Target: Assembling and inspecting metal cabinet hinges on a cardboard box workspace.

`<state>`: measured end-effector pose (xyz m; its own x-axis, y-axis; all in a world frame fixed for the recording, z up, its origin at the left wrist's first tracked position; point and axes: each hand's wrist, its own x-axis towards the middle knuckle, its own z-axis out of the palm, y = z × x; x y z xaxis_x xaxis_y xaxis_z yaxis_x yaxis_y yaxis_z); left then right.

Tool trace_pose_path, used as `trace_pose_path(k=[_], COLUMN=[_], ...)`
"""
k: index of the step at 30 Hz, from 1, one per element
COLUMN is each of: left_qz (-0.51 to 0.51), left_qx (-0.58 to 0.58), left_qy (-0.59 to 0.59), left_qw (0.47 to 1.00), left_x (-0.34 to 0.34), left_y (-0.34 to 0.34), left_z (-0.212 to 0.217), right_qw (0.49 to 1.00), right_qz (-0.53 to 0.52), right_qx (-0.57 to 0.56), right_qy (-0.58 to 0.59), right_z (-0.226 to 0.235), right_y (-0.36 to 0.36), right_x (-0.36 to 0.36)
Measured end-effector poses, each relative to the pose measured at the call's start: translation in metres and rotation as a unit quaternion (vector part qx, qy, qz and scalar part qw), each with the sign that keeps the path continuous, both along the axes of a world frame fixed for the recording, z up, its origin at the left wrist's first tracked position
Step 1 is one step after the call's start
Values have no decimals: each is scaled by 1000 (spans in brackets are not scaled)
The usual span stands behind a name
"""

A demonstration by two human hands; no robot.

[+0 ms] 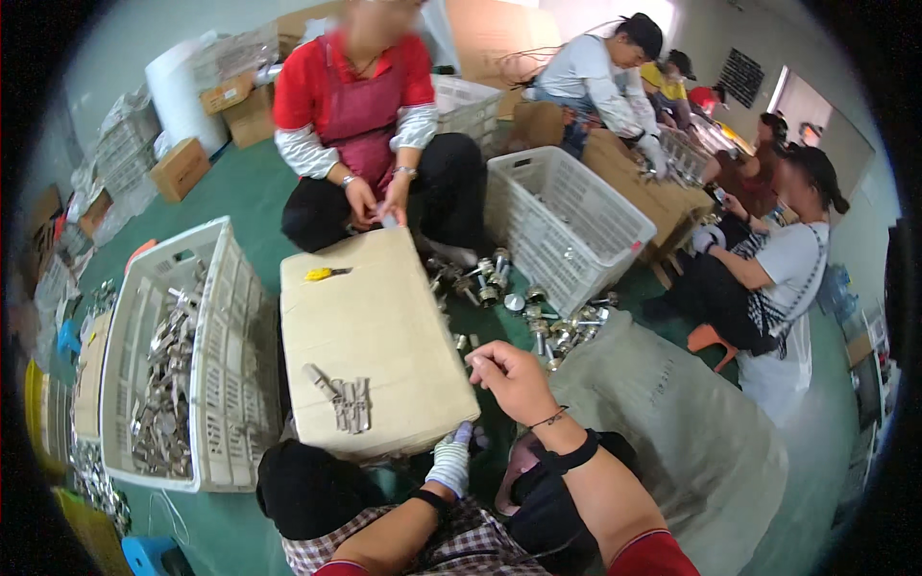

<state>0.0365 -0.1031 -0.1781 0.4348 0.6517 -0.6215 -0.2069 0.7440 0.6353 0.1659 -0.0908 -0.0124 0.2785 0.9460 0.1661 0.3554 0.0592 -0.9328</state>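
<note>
My left hand (449, 468), in a striped glove with purple-grey fingertips, is low beside the near right corner of a cardboard box (375, 317). Its fingers are bent around something dark that I cannot make out. My bare right hand (516, 380) hovers just past the box's right edge, fingers curled in; whatever they may hold is hidden. Several flat metal pieces (348, 403) lie bunched on the box top, one longer piece angled across them. A yellow utility knife (327, 274) rests near the far edge. Metal fittings (567, 336) are heaped on the floor beyond my right hand.
At left stands a white crate (206, 403) holding metal parts (168, 384). Another white crate (576, 254) is at far right of the box. A grey-green sack (672, 403) spreads beside my right forearm. A person in a red apron (360, 106) sits opposite; others work behind at right.
</note>
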Motion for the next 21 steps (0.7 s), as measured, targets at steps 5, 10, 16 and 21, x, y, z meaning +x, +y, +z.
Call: trace_pose_path(k=[5, 10, 16, 21], left_qz=[-106, -216, -225, -244], left_qx=[149, 221, 212, 217], left_qy=[90, 162, 127, 121], left_qw=[979, 937, 942, 937], left_x=[4, 12, 14, 16], left_y=[3, 4, -2, -4], left_z=[-24, -77, -63, -66], right_qw=[989, 912, 802, 773], right_qz=[120, 318, 365, 353], right_qx=[-33, -24, 20, 44], right_qy=[-78, -259, -473, -526], right_z=[-7, -32, -51, -86], right_y=[4, 29, 69, 112], right_x=[-21, -71, -147, -178])
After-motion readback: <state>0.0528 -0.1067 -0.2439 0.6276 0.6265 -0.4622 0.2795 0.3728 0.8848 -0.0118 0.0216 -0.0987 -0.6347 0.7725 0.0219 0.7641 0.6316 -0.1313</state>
